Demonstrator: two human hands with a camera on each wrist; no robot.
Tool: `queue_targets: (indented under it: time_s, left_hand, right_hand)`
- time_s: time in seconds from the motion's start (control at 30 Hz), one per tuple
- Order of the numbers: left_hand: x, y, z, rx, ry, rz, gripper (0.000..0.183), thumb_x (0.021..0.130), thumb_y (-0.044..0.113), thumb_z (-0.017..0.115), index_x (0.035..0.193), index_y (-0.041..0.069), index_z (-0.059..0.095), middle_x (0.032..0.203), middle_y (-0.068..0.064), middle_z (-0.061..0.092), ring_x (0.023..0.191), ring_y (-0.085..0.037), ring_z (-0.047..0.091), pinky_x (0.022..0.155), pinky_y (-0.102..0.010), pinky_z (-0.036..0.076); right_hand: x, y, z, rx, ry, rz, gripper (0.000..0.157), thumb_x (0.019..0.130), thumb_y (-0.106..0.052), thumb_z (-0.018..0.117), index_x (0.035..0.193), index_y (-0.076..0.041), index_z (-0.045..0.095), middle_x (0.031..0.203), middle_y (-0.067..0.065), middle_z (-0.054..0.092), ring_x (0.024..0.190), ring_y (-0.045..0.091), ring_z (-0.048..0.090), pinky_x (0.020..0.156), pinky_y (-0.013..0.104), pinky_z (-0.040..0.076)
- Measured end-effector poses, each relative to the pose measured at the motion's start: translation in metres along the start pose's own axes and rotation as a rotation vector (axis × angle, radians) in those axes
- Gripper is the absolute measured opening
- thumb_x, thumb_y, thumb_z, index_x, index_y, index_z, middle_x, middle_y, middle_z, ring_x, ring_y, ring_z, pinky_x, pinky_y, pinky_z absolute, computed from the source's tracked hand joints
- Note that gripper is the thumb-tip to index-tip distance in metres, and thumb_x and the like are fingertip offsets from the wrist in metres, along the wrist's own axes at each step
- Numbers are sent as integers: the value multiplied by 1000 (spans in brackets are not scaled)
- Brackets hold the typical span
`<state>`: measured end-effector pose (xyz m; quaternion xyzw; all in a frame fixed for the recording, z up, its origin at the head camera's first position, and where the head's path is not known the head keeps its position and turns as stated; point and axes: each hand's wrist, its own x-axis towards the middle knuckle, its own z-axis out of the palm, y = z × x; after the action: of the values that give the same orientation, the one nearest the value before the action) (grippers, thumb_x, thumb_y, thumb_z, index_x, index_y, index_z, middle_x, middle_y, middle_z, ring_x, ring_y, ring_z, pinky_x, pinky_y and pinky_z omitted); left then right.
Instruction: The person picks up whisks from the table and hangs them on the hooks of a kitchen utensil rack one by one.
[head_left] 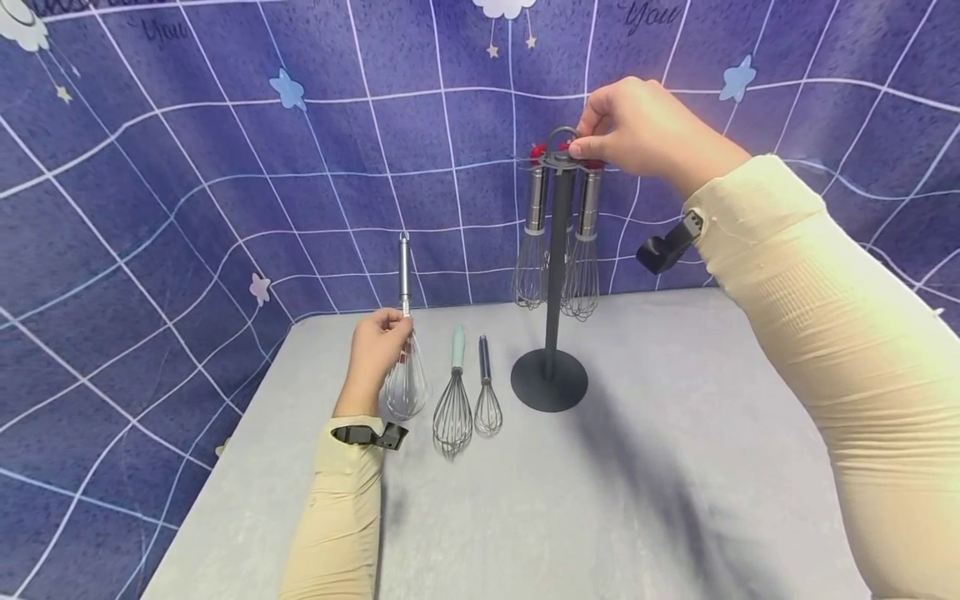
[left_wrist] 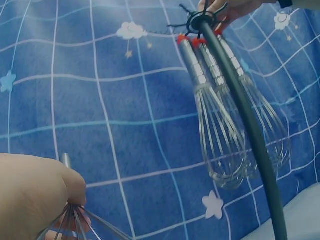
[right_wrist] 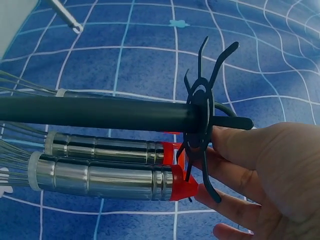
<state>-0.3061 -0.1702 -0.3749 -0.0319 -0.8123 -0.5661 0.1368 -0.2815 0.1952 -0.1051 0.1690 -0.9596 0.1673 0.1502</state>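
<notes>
My left hand [head_left: 378, 354] grips a silver whisk [head_left: 405, 271] near the base of its wires, with the handle pointing up. In the left wrist view, wires [left_wrist: 75, 222] fan out below that hand's fingers. My right hand [head_left: 637, 125] is at the top of a dark upright whisk stand [head_left: 556, 283]. Its thumb and fingers pinch the hook ring [right_wrist: 201, 110], as the right wrist view shows. Several whisks with silver handles and red ends hang from the hooks, one being the hanging whisk [right_wrist: 110, 176] nearest my right fingers. Part of the left fingers is hidden.
Between my left hand and the stand's round base [head_left: 532, 383], a whisk with a mint handle [head_left: 458, 350] and a smaller silver whisk [head_left: 486, 362] lie on the grey table [head_left: 525, 517]. A blue checked cloth [head_left: 330, 192] hangs behind.
</notes>
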Motion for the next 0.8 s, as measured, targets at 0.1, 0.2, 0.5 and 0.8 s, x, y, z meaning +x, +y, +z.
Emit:
queue_targets:
  time_s: [0.1, 0.2, 0.5, 0.8]
  left_hand:
    - [0, 8, 3, -21, 2, 56, 18, 95, 15, 63, 96, -4, 65, 77, -4, 63, 55, -11, 63, 49, -27, 56]
    - [-2, 17, 6, -56, -3, 100, 17, 95, 13, 63, 95, -4, 65, 77, -5, 64, 55, -11, 63, 49, -30, 58]
    - [-10, 42, 12, -163, -18, 203, 16, 96, 11, 66, 92, -4, 64, 73, -1, 65, 54, -10, 62, 49, -29, 58]
    - [-19, 65, 24, -263, -53, 291, 11, 95, 3, 64, 91, -7, 63, 72, 0, 66, 53, -10, 61, 48, -27, 56]
  right_hand:
    - [1, 1, 0, 2, 4, -4, 27, 99, -33, 66, 102, -6, 69, 96, 9, 75, 84, 21, 57, 73, 35, 41]
    - [2, 2, 0, 5, 4, -4, 28, 98, -34, 67, 103, -6, 69, 98, 9, 76, 87, 20, 58, 76, 35, 41]
    - [3, 3, 1, 17, 20, -11, 29, 97, -35, 69, 102, -7, 69, 94, 7, 75, 86, 18, 57, 77, 34, 41]
    - [3, 3, 0, 27, 30, 5, 28, 97, -35, 69, 101, -8, 69, 87, 4, 74, 79, 18, 56, 72, 34, 42]
